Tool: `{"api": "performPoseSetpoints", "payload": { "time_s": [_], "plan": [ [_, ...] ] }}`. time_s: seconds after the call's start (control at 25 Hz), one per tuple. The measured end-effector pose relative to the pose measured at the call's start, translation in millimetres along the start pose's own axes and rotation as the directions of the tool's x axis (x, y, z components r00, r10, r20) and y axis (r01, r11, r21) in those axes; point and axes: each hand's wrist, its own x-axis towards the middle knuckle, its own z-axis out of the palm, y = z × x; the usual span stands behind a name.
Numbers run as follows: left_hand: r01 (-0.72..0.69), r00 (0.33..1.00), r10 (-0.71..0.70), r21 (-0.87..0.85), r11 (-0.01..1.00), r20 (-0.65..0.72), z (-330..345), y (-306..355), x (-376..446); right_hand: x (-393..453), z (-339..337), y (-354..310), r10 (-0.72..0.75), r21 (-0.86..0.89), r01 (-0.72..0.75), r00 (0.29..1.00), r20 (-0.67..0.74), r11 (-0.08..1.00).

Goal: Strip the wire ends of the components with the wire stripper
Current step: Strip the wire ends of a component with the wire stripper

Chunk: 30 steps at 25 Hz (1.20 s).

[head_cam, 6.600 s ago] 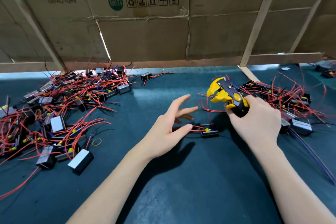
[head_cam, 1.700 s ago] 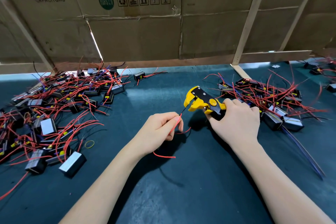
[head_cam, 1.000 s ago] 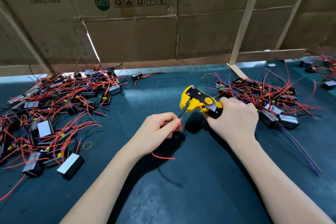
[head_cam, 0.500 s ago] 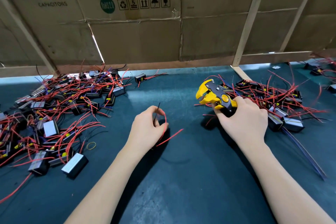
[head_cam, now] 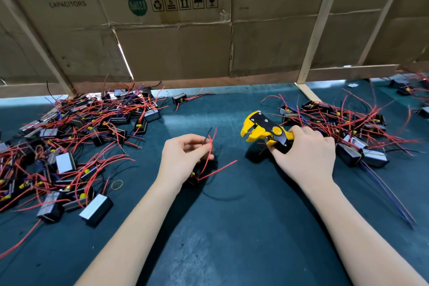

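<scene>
Those thin red wires [head_cam: 210,146] looked floppy and nearly weightless, so my guess was you'd want to pinch one close to its free end, otherwise the tip would just droop away from the tool. The left hand [head_cam: 180,160] was doing about that, fingers curled and pinching a red lead and a black lead [head_cam: 207,136] together, tips sticking up above the fingertips. The little black component [head_cam: 197,173] they belonged to sat mostly hidden under that hand on the dark green mat [head_cam: 232,227], so I couldn't make out much of it. It probably weighed next to nothing, and I'd have avoided yanking on its leads. The right hand [head_cam: 304,158] was wrapped around the handles of the yellow and black wire stripper [head_cam: 264,131], whose mouth stood agape and pointed left, well apart from the wire tips. More components with red leads were piled on the left [head_cam: 69,141] and on the right [head_cam: 343,127]
</scene>
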Motion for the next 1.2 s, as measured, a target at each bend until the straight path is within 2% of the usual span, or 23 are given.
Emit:
{"api": "performPoseSetpoints", "payload": {
  "time_s": [0.12,0.2,0.56,1.2],
  "plan": [
    [-0.017,0.987,0.019,-0.015,1.000,0.162,4.4,2.7,-3.4,-0.4,-1.0,-0.2,0.015,-0.016,-0.015,1.000,-0.019,1.000],
    [-0.051,0.974,0.046,0.020,0.998,0.221,8.0,2.2,-5.1,-0.6,-0.8,-1.3,0.006,-0.036,-0.007,1.000,-0.020,0.999],
    [-0.159,0.940,0.138,0.043,0.986,0.312,9.0,6.6,-10.9,-1.5,3.0,-4.7,-0.017,-0.093,0.017,1.000,-0.005,0.996],
    [-0.097,0.983,0.077,0.117,0.988,0.165,9.6,1.3,-5.7,-0.8,2.8,-3.3,-0.094,-0.071,0.094,0.996,0.008,0.993]
  ]
}}
